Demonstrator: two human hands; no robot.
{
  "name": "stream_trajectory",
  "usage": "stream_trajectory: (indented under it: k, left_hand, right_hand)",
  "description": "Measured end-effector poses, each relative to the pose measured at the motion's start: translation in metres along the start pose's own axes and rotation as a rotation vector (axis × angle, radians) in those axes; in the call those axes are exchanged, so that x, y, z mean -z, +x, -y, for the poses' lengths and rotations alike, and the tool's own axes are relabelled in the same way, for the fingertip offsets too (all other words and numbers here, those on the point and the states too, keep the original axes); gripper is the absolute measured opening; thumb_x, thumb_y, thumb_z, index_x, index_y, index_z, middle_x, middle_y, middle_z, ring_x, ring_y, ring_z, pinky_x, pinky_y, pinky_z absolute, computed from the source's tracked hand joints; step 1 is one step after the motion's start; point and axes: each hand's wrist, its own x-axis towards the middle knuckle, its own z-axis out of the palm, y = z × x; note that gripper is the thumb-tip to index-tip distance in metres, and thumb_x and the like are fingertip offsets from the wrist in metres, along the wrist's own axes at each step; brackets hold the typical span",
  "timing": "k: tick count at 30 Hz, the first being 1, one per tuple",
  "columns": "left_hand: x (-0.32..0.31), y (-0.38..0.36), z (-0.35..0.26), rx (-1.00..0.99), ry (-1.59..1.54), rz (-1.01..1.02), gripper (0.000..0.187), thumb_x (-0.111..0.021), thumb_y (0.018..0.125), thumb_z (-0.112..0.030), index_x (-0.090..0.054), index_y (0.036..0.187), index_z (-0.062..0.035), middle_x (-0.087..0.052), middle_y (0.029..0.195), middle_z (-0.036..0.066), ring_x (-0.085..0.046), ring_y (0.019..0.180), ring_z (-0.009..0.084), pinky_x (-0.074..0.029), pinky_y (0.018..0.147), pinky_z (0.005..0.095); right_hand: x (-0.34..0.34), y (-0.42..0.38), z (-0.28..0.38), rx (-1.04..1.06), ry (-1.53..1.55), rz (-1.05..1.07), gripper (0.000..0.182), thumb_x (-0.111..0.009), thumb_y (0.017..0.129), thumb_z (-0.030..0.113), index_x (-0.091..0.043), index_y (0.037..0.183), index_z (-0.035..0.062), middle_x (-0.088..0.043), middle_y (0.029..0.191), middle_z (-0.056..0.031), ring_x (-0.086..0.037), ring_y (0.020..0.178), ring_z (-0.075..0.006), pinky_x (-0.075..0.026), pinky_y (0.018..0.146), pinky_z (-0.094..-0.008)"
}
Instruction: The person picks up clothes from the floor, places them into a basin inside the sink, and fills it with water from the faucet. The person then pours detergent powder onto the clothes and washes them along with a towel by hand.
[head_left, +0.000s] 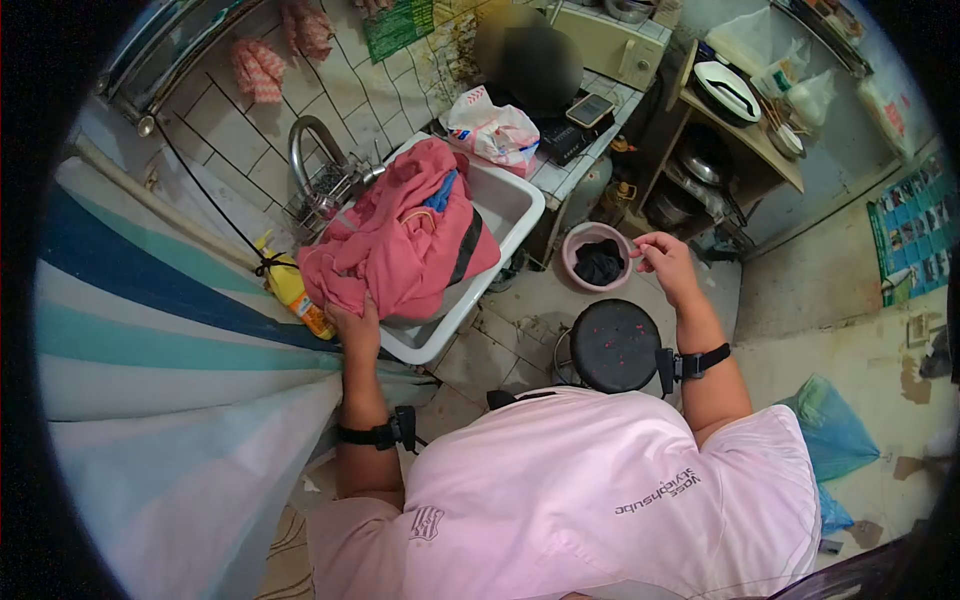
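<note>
The cloth, heaped in the sink beyond the left hand, seems pinched by part-hidden fingers. Nothing is visibly held by the half-curled right hand, beside the tub. The cloth could be spilled by overpulling.

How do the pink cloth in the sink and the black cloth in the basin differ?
The pink cloth is larger than the black cloth. The pink cloth rises above the sink, while the black cloth lies within the basin. The left hand touches the pink cloth; no hand touches the black cloth. Both are crumpled.
</note>
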Motion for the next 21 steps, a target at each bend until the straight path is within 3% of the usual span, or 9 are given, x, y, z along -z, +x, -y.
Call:
stream_trajectory:
  k: [4,6,13,15,21]
  left_hand:
    - [-0.002,0.001,0.008,0.041,0.086,-0.011,0.082,-0.065,0.079,-0.029,-0.019,0.129,0.0180,-0.024,0.133,0.038,-0.025,0.126,0.0484,-0.021,0.107,0.0485]
    - [-0.001,0.003,0.012,0.057,-0.019,0.054,0.081,-0.064,0.080,-0.029,-0.020,0.130,0.0171,-0.024,0.134,0.038,-0.024,0.127,0.0483,-0.020,0.108,0.0473]
    - [-0.003,-0.008,0.004,0.111,0.017,-0.105,0.080,-0.064,0.078,-0.028,-0.021,0.131,0.0153,-0.024,0.136,0.036,-0.023,0.129,0.0458,-0.019,0.109,0.0449]
    - [0.001,-0.003,0.005,0.029,-0.072,-0.029,0.078,-0.065,0.077,-0.026,-0.024,0.130,0.0139,-0.027,0.136,0.034,-0.024,0.130,0.0439,-0.020,0.109,0.0439]
    - [0.020,0.000,-0.021,-0.074,0.106,-0.121,0.069,-0.066,0.074,-0.026,-0.037,0.127,0.0075,-0.038,0.131,0.029,-0.034,0.123,0.0427,-0.027,0.105,0.0448]
  right_hand:
    - [-0.003,0.018,-0.010,-0.020,0.029,0.061,0.016,-0.051,0.088,0.006,-0.062,0.098,0.0012,-0.066,0.083,-0.0064,-0.056,0.061,-0.0099,-0.046,0.055,-0.0237]
    - [-0.007,0.031,-0.012,-0.046,0.043,0.095,0.015,-0.051,0.089,0.008,-0.062,0.097,0.0017,-0.066,0.082,-0.0061,-0.056,0.061,-0.0099,-0.045,0.055,-0.0234]
    - [-0.042,0.083,-0.015,-0.086,0.113,0.293,0.016,-0.048,0.090,0.008,-0.061,0.098,0.0016,-0.066,0.083,-0.0064,-0.057,0.062,-0.0109,-0.046,0.056,-0.0246]
    - [-0.059,0.096,-0.018,-0.084,0.148,0.392,0.017,-0.048,0.091,0.011,-0.061,0.099,0.0020,-0.066,0.085,-0.0069,-0.057,0.061,-0.0112,-0.045,0.056,-0.0237]
    - [-0.130,0.114,-0.014,-0.145,0.065,0.560,0.019,-0.051,0.090,0.016,-0.061,0.100,0.0021,-0.066,0.083,-0.0057,-0.058,0.061,-0.0111,-0.045,0.057,-0.0237]
